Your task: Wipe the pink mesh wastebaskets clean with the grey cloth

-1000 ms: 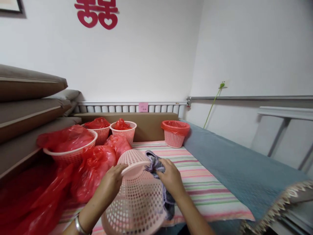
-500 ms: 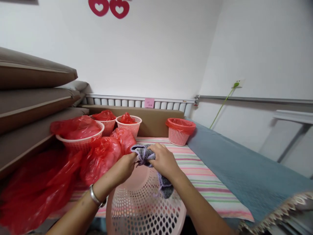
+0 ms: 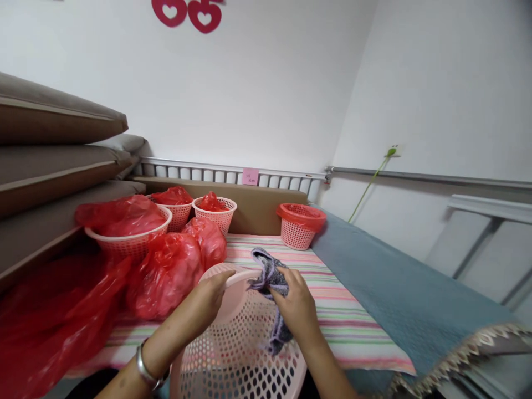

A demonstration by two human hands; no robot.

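Note:
A pale pink perforated plastic basket (image 3: 236,354) lies tilted, base away from me, at the near edge of the striped cloth. My left hand (image 3: 206,303) grips the edge of its solid base. My right hand (image 3: 294,303) presses a grey-purple knitted cloth (image 3: 269,280) against the basket's side; part of the cloth hangs down below my wrist.
Red plastic bags (image 3: 166,274) are heaped at the left, some sitting in pink baskets (image 3: 128,244). A basket lined with a red bag (image 3: 300,226) stands at the back. Brown cushions (image 3: 54,160) are stacked at the left, a blue blanket (image 3: 394,293) covers the right, and a metal rail (image 3: 233,173) runs along the wall.
My left hand let go of the cloth and went back to the rim of the basket's base. My right hand slid the cloth down and to the right along the basket.

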